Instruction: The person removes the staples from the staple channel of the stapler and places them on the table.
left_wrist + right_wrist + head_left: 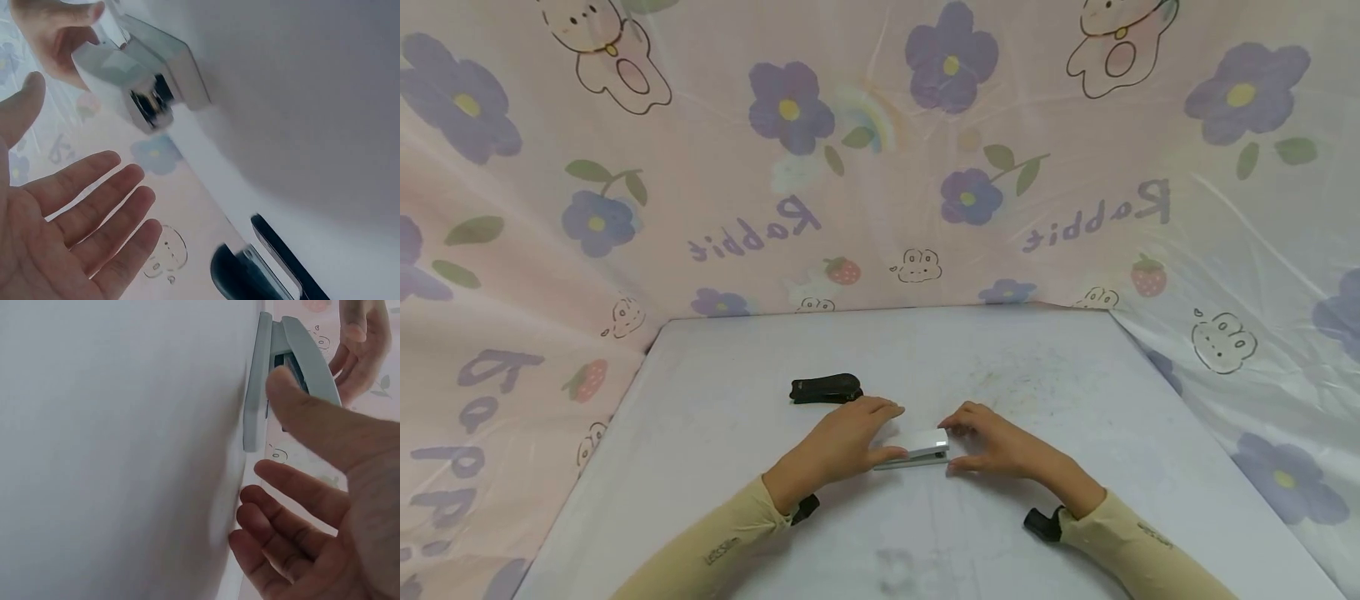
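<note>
Left hand and right hand, fingers loose and grasping nothing, flank a white stapler on the smudged white table; contact is hard to tell. Beyond lies a black stapler; flowered cloth hangs behind and at both sides.

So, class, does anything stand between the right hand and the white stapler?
Nothing visible stands between the right hand and the white stapler; the black stapler lies off to the side, just beyond the left hand.
</note>
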`<move>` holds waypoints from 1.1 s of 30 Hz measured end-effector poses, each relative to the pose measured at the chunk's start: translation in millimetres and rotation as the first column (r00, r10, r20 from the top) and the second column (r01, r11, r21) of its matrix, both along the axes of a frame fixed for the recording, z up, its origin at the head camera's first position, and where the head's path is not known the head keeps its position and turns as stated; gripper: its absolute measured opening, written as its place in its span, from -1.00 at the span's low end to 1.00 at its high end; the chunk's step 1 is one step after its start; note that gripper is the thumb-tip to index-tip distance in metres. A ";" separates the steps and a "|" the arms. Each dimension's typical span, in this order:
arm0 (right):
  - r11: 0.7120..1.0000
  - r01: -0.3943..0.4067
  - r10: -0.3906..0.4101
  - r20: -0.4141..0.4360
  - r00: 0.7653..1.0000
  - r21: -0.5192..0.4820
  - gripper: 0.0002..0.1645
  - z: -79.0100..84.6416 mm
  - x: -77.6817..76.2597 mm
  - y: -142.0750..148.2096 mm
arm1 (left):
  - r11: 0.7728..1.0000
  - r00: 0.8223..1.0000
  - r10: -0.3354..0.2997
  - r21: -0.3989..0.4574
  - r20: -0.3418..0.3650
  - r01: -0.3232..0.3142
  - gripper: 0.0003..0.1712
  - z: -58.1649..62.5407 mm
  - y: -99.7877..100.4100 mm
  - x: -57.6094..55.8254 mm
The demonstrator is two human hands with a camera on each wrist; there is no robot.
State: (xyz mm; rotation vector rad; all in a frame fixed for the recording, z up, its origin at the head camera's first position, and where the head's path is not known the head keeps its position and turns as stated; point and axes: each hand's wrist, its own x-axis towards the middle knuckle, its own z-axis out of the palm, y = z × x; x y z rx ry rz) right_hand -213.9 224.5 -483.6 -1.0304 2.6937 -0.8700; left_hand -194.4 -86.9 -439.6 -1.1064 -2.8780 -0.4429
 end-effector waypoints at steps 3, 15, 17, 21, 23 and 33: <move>1.000 -0.008 0.008 -0.003 1.000 -0.012 -0.34 -1.4 -0.4 -0.8 | 1.000 1.000 -0.011 0.001 -0.012 0.011 -0.24 -1.0 7.0 0.1; 0.997 -0.044 0.045 0.021 0.999 -0.057 -0.55 -4.9 -5.7 -3.6 | 0.999 0.999 -0.053 -0.001 0.013 0.053 -0.37 -3.6 30.2 -2.3; 0.996 -0.054 0.055 0.021 0.998 -0.075 -0.59 -6.1 -6.4 -4.4 | 0.998 0.998 -0.064 0.004 0.010 0.064 -0.40 -3.5 33.8 -2.6; 0.994 -0.052 0.057 0.053 0.997 -0.093 -0.62 -7.2 -6.6 -6.5 | 0.997 0.997 -0.076 0.003 0.016 0.076 -0.48 -3.9 41.2 -3.2; 0.994 -0.049 0.057 0.081 0.995 -0.097 -0.61 -7.4 -6.4 -7.6 | 0.997 0.997 -0.081 -0.001 0.018 0.081 -0.52 -4.1 44.8 -3.3; 0.996 -0.009 0.021 0.133 0.991 -0.084 -0.56 -6.6 -4.9 -7.7 | 0.996 0.996 -0.077 -0.045 -0.041 0.076 -0.57 -9.1 60.4 -6.2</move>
